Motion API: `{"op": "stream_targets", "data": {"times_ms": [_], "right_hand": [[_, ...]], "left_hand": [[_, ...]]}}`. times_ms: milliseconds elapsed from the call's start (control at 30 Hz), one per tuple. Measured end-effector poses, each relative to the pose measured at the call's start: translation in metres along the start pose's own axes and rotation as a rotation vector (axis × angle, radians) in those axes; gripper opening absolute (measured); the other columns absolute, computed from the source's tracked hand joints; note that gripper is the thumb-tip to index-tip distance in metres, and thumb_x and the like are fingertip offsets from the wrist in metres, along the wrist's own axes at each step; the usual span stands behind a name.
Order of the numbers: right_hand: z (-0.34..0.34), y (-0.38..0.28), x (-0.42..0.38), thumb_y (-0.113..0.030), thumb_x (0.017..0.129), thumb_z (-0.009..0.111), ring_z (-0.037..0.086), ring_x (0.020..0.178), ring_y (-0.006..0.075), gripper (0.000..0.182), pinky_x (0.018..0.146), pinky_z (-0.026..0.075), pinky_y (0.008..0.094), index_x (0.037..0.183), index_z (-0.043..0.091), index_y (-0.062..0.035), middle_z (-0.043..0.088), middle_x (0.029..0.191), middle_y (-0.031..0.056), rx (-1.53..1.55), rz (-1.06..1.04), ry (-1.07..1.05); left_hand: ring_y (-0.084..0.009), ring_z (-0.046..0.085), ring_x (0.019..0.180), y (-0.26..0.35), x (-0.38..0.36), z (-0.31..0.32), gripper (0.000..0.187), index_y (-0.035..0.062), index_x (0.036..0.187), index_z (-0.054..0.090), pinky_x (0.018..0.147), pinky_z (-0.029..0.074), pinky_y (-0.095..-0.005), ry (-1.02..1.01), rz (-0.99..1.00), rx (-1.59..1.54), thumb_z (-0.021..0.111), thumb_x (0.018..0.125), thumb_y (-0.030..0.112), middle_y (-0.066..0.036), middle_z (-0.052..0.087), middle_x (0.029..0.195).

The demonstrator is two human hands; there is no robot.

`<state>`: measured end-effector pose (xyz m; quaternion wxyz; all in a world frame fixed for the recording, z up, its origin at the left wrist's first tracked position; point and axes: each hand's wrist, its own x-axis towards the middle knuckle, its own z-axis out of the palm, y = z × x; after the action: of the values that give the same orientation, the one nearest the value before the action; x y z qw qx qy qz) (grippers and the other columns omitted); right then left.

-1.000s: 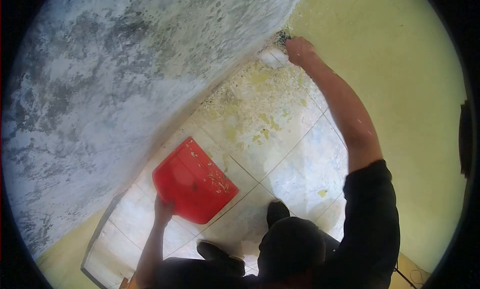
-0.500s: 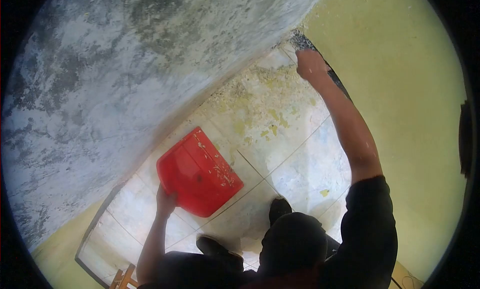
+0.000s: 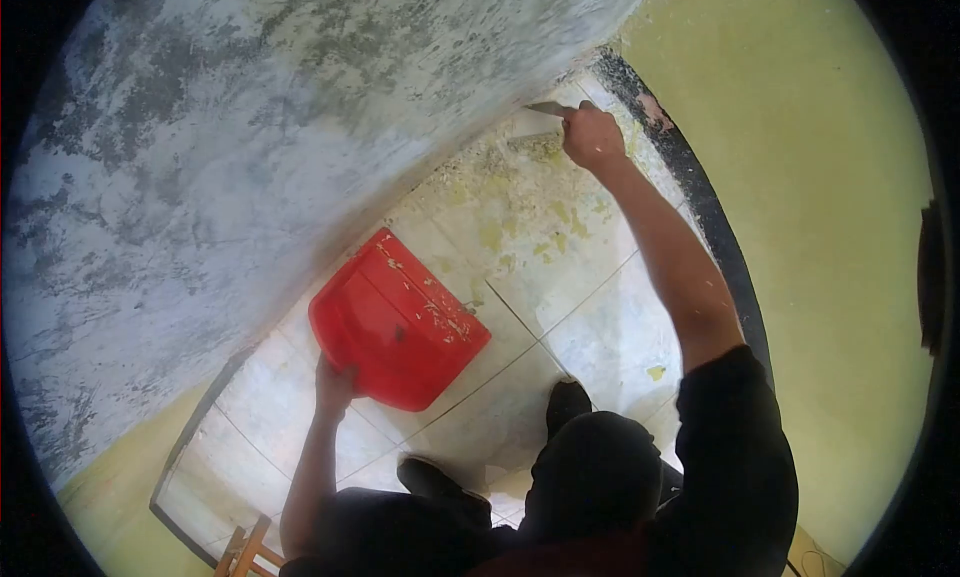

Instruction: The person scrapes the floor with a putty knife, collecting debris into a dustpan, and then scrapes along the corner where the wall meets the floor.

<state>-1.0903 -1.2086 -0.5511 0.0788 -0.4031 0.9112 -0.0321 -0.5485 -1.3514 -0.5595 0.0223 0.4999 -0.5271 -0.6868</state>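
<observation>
My left hand (image 3: 334, 387) is closed around the near end of a red dustpan (image 3: 375, 327), which sits low over the tiled floor. Pale flakes stick along the pan's front edge. My right hand (image 3: 594, 135), up near the wall corner, grips a tool with a flat, thin blade that looks like a scraper (image 3: 548, 108). Its handle is hidden in my fist, and the blade points toward the foot of the grey wall. Below this hand, yellowish paint flakes (image 3: 545, 212) and dust lie scattered over the tiles.
A patchy grey-white wall (image 3: 220, 177) rises on the left, and a yellow-green wall (image 3: 820, 227) with a dark skirting strip (image 3: 715, 217) on the right. My dark shoes (image 3: 568, 402) stand on the tiles. Part of a wooden stool or chair (image 3: 245, 549) shows at lower left.
My right hand has moved left and slightly down from the dark skirting, and the blade has come into sight. The dustpan has shifted slightly up, still in my left hand.
</observation>
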Motion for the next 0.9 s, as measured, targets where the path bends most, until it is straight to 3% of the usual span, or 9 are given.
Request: {"op": "stream_targets", "data": {"times_ms": [100,167,200,267,600,667,700,800,900], "right_hand": [[0.044,-0.018,-0.022,-0.013,0.084,0.054,0.065,0.08,0.0378,0.029,0.073,0.054,0.046,0.11,0.067,-0.0166,0.059,0.095,0.0224,-0.056,-0.058,-0.033],[0.037,-0.031,-0.045,-0.014,0.085,0.053,0.064,0.075,0.037,0.026,0.07,0.054,0.0452,0.105,0.069,-0.0173,0.059,0.088,0.0202,-0.165,-0.144,-0.088],[0.018,-0.04,-0.057,-0.013,0.085,0.053,0.065,0.076,0.0368,0.028,0.07,0.055,0.0449,0.107,0.069,-0.0177,0.059,0.088,0.0204,-0.098,-0.106,-0.055],[-0.005,-0.051,-0.054,-0.013,0.084,0.053,0.065,0.079,0.0358,0.03,0.07,0.055,0.0437,0.109,0.069,-0.0186,0.059,0.088,0.0203,-0.045,-0.048,0.01],[-0.03,-0.065,-0.039,-0.011,0.08,0.057,0.064,0.095,0.0344,0.031,0.085,0.053,0.0425,0.109,0.067,-0.0158,0.063,0.101,0.0171,-0.132,-0.196,-0.206],[-0.031,-0.082,-0.026,-0.012,0.08,0.057,0.064,0.097,0.0335,0.03,0.086,0.053,0.0421,0.108,0.068,-0.0145,0.064,0.1,0.0172,-0.119,-0.19,-0.168],[-0.01,-0.083,-0.017,-0.012,0.08,0.058,0.064,0.097,0.0335,0.029,0.085,0.053,0.0422,0.107,0.068,-0.0131,0.064,0.1,0.0168,-0.096,-0.208,-0.135],[0.022,-0.092,-0.036,-0.013,0.08,0.058,0.064,0.096,0.0336,0.028,0.084,0.053,0.0423,0.106,0.068,-0.0133,0.064,0.101,0.0171,-0.273,-0.26,-0.355],[-0.008,-0.1,-0.057,-0.013,0.08,0.058,0.064,0.098,0.0338,0.027,0.084,0.053,0.0425,0.106,0.068,-0.0107,0.062,0.106,0.0178,-0.178,-0.333,-0.272]], "left_hand": [[-0.0244,0.062,0.105,0.004,0.001,-0.001,0.052,-0.0003,0.133,0.044,0.09,0.052,-0.0356,0.022,0.027,0.04,0.05,0.082,-0.004,-0.015,0.059,0.122],[-0.0231,0.067,0.088,-0.003,0.006,0.001,0.051,0.0012,0.128,0.045,0.058,0.061,-0.0311,0.083,0.087,0.027,0.046,0.079,-0.007,-0.014,0.061,0.111],[-0.0231,0.067,0.088,0.001,0.004,0.002,0.051,0.0012,0.128,0.045,0.058,0.061,-0.0311,0.09,0.09,0.017,0.046,0.079,-0.007,-0.014,0.061,0.111],[-0.0243,0.06,0.108,0.01,-0.007,0.004,0.05,0.0002,0.132,0.044,0.092,0.051,-0.036,0.08,-0.072,0.064,0.05,0.082,-0.003,-0.015,0.058,0.124],[-0.025,0.059,0.11,-0.027,-0.002,-0.007,0.053,0.0003,0.133,0.043,0.094,0.049,-0.0364,0.108,0.108,0.151,0.052,0.082,-0.003,-0.016,0.058,0.123],[-0.024,0.067,0.089,-0.014,-0.006,-0.002,0.049,0.0015,0.13,0.044,0.06,0.062,-0.0327,0.071,0.108,-0.076,0.048,0.081,-0.002,-0.015,0.061,0.111],[-0.024,0.067,0.086,-0.018,-0.005,-0.004,0.049,0.0016,0.129,0.044,0.059,0.062,-0.0326,0.081,0.168,-0.001,0.047,0.081,-0.003,-0.015,0.061,0.111],[-0.0255,0.062,0.105,-0.007,-0.009,-0.005,0.053,0.0009,0.133,0.043,0.087,0.055,-0.0368,0.066,0.02,0.039,0.049,0.081,-0.005,-0.015,0.06,0.121],[-0.0254,0.062,0.105,-0.01,-0.017,-0.007,0.051,0.0002,0.132,0.043,0.085,0.056,-0.036,0.092,0.074,0.049,0.048,0.081,-0.005,-0.016,0.06,0.121]]}}
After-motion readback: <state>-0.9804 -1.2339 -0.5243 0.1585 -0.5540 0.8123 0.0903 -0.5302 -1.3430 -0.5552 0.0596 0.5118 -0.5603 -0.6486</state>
